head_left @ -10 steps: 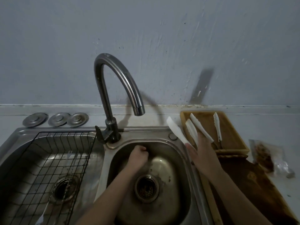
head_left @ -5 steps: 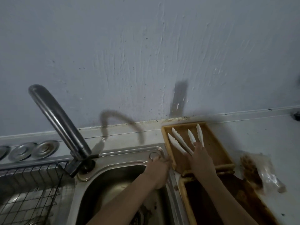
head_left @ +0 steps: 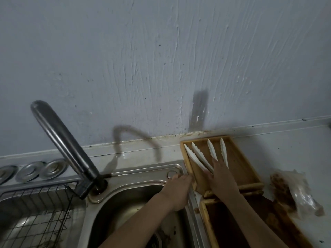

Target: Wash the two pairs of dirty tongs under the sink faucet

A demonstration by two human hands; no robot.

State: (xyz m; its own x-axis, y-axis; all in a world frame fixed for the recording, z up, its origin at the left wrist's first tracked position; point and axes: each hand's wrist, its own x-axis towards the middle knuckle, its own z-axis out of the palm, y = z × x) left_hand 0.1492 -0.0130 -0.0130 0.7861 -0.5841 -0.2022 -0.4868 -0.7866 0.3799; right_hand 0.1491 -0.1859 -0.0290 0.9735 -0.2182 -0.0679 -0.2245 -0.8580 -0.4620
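**Q:** Head view first: where are the two pairs of tongs?

**A:** Both lie in the wooden tray (head_left: 238, 158) on the counter (head_left: 295, 149), just right of the sink (head_left: 143, 169) and close to the counter's back edge under the wall. The left pair of tongs (head_left: 196, 155) fans toward the tray's left rim; the right pair of tongs (head_left: 217, 151) points at its far rim. All four white blades are spread apart.

**Q:** And the hands?

**A:** The right hand (head_left: 222, 178) covers the near ends of both pairs. Whether its fingers are curled round them or only lying on them, I cannot tell. The left hand (head_left: 178, 188) is at the sink's right rim, fingertips touching the tray's near left corner; its grip cannot be made out either.

**Q:** What else is around?

**A:** The faucet (head_left: 66, 142) rises at the sink's back edge, with a wire rack (head_left: 35, 212) in the left basin. Three metal discs (head_left: 30, 171) sit along the counter's back edge at the left. A second, darker tray (head_left: 203, 212) lies nearer, and a stained plastic bag (head_left: 293, 192) lies to the right.
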